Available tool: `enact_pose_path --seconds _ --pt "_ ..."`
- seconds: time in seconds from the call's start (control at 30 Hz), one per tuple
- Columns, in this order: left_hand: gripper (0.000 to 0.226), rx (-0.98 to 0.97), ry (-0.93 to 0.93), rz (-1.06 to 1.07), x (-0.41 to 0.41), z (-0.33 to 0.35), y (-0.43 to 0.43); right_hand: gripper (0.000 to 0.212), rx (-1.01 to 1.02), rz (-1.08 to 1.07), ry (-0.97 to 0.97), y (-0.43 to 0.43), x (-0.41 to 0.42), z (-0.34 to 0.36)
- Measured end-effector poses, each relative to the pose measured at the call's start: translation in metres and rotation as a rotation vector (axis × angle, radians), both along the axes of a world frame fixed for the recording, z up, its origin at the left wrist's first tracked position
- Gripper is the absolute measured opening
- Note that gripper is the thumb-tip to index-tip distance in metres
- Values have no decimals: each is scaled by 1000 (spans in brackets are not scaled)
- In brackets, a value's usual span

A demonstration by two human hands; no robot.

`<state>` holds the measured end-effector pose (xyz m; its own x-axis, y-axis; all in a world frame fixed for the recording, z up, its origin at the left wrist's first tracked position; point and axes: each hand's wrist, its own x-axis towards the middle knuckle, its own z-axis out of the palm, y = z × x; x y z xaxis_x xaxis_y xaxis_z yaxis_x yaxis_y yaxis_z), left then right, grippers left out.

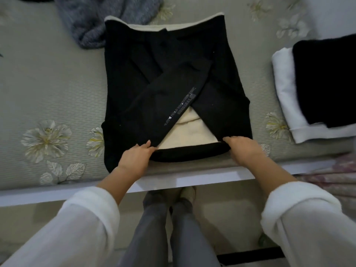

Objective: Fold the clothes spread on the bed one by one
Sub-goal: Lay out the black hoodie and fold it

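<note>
My left hand and right hand seemingly pinched the black sweater by its near edge, its length running away from me.

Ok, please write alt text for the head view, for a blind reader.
A left hand and right hand hold the near edge of a black sweater, sleeves crossed, on a floral bed sheet. A grey garment lies behind it; folded clothes sit to its right.

— How is the black sweatshirt looking?
— It's showing matt, soft cloth, its cream lining looking fleecy.
— And the bed cover?
— It's looking ribbed, woven; the bed rail is gleaming smooth.
</note>
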<state>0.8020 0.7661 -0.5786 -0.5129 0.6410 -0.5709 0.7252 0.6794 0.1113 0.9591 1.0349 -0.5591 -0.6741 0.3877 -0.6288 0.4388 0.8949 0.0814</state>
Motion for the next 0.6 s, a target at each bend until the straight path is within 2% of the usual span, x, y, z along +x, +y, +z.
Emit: enact_pose_path --seconds 0.13,0.23,0.37,0.43,0.47,0.53,0.6 --pt "54 -27 -213 63 9 40 -1 43 -153 -68 -122 8 5 43" --pt "46 -168 -454 68 25 67 -9 47 -315 -123 -281 7 21 68" --pt "56 -400 -672 47 25 90 -10 47 -396 -97 -540 14 31 87" --pt "58 -461 -687 41 14 97 -5 27 -418 -142 -520 27 27 92" --pt "52 -452 -665 63 4 100 -1 13 -415 -154 -484 34 22 95" --pt "29 -365 -584 102 -21 106 8 10 -387 -146 -404 51 5 101" --pt "14 -280 -506 96 -52 113 19 18 -337 -131 -301 66 -19 105"
